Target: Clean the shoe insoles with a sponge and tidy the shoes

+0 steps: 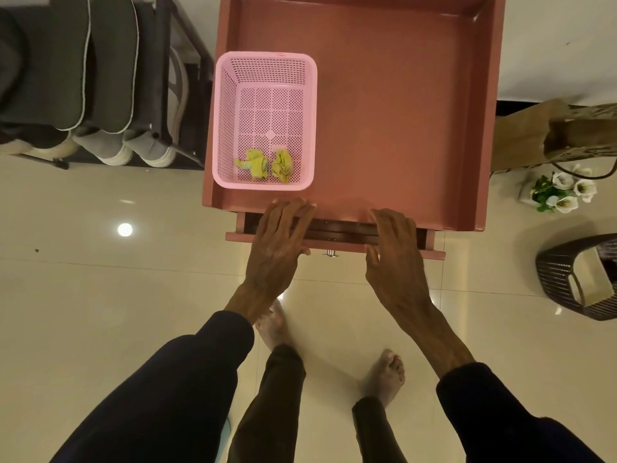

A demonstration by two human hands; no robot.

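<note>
Hands lie flat at the near edge of the dusty-pink tabletop with a raised rim (490, 95). The left hand (280, 242) and the right hand (395, 252) both have straight, relaxed fingers that grasp nothing. Their fingertips reach the near rim, and their palms cover a slightly pulled-out pink drawer (434, 252). Its small metal knob (330, 253) shows between them.

A pink perforated plastic basket (227, 128) stands at the tabletop's near left corner, just inside the rim and well apart from the right and far rims. In its near end lie 2 crumpled yellow pieces (257, 165); whether they are sponge or cloth is hard to tell.

Grey shoes with pale soles (147, 152) sit on a dark metal rack (167, 78) just beside the table's left side. Above them stand 2 dark flat pieces with white edging (113, 61), cut off by the top of the frame, possibly insoles.

On the cream tiled floor (100, 295) to the right are a brown paper bag (521, 135), white flowers (564, 192) and a dark woven basket (551, 272). The bag and the woven basket run off the right edge. The person's bare feet stand below the drawer.
</note>
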